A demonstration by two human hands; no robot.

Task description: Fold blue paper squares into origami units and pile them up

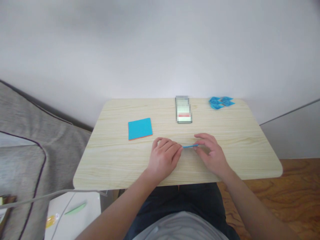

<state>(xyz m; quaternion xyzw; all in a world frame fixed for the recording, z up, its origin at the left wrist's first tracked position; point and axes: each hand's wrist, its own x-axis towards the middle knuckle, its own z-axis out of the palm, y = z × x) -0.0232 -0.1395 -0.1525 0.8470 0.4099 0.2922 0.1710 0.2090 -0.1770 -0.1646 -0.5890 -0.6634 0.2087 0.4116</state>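
A narrow strip of folded blue paper point(190, 146) stretches between my two hands, just above the front middle of the table. My left hand point(165, 156) pinches its left end, fingers curled together. At the other end, my right hand point(211, 152) grips the strip between thumb and fingertips. Up and to the left lies a stack of blue paper point(140, 128) with an orange edge showing beneath. Several folded blue paper pieces point(220, 102) rest near the back right corner.
A phone point(183, 110) with a blurred screen lies at the table's back middle. The pale wooden table point(112, 160) meets a white wall point(160, 50). Grey fabric point(60, 150) is at the left, and a cable point(57, 192) crosses below it over a white surface point(80, 220).
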